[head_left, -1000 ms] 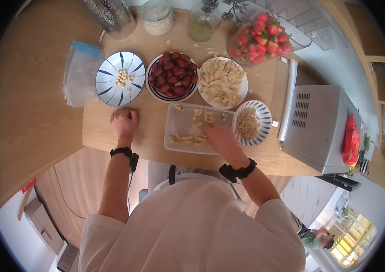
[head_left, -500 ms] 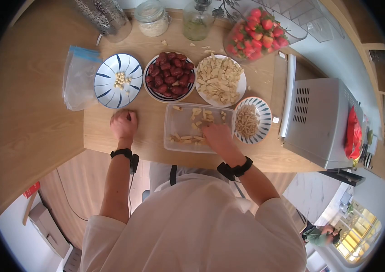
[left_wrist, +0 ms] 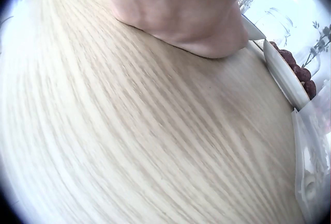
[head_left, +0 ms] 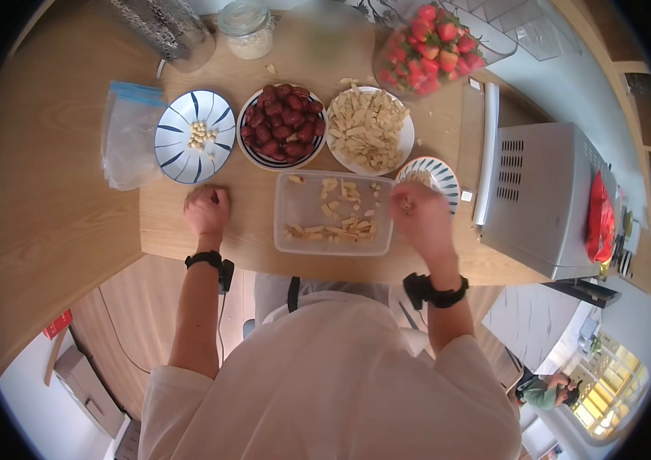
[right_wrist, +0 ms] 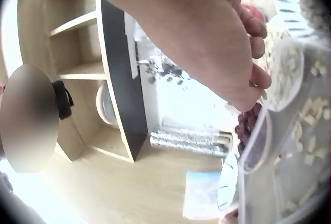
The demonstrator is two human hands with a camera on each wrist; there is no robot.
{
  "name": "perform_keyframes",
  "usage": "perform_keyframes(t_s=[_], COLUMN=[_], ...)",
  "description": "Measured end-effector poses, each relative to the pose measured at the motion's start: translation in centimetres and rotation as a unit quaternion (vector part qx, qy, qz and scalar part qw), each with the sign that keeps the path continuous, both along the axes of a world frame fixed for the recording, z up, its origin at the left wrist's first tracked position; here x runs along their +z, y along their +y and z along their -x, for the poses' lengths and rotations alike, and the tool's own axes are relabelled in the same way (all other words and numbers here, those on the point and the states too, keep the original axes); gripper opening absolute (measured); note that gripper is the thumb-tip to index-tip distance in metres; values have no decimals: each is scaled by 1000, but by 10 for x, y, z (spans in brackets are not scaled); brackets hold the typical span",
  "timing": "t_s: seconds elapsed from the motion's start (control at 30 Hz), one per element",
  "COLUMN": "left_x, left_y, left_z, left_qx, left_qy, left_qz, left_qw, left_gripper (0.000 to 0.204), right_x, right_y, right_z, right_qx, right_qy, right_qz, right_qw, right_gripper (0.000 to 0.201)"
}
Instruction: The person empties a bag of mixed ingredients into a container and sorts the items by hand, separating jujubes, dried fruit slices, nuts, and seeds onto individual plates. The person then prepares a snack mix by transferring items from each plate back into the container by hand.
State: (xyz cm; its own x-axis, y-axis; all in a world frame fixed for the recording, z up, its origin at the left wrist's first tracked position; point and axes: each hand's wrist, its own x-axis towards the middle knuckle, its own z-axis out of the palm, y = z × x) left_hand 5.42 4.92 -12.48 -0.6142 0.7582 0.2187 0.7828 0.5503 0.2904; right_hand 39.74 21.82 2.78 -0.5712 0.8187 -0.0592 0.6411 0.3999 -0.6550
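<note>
My left hand (head_left: 207,211) rests on the wooden counter with its fingers curled in, in front of a blue-striped plate (head_left: 176,157) of small round cream pieces (head_left: 201,136). Its side lies against the wood in the left wrist view. My right hand (head_left: 425,222), curled, is at the near side of a striped bowl (head_left: 448,178), hiding most of the bowl's contents. Small pale pieces (head_left: 407,205) show in its grip, and a pale bit sits at the fingertips in the right wrist view. Left of it, a clear plastic tray (head_left: 302,207) holds scattered pale sticks and chunks (head_left: 352,226).
Behind the tray stand a bowl of red dates (head_left: 283,126) and a white plate of pale dried slices (head_left: 369,126). Strawberries (head_left: 433,50) fill a clear container at the back. Zip bags (head_left: 132,138) lie left, a lidded jar (head_left: 247,34) stands behind, and a grey appliance (head_left: 532,199) flanks the right.
My right hand has lifted out of the tray and moved right to the striped bowl, uncovering the pieces in the tray's right part. The left hand has stayed in place.
</note>
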Motion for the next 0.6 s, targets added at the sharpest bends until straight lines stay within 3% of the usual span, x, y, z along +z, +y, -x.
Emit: perform_keyframes(t_s=[0.07,0.2,0.27,0.4,0.47,0.5,0.57,0.6], left_x=[-2,-4,-4,-3,-2,-2,-4,-4], left_y=[0,0,0,0,1,1,1,0], left_z=[1,2,2,-1,0,0,1,2], left_qx=[0,-5,-5,-4,1,-1,4,4], left_qy=[3,10,9,8,7,8,10,11], left_qz=[-8,-20,-19,-15,-14,-16,-13,-13], left_qw=[1000,1000,1000,1000,1000,1000,1000,1000], left_gripper=[23,22,22,23,24,24,25,25], right_x=[13,-16,-21,-19,-25,-29,-43,-54], right_y=[14,26,19,-8,-19,-24,-31,-33], right_z=[-16,-45,-47,-17,1,8,17,18], right_qx=[-69,-84,-50,-10,88,86,167,167], right_qy=[-1,-73,-157,-99,-101,-100,-164,-163], right_qz=[-53,-76,-122,-55,-38,-39,-73,-74], right_qw=[996,991,979,994,990,990,969,970], right_gripper=[15,15,16,16,14,14,7,7])
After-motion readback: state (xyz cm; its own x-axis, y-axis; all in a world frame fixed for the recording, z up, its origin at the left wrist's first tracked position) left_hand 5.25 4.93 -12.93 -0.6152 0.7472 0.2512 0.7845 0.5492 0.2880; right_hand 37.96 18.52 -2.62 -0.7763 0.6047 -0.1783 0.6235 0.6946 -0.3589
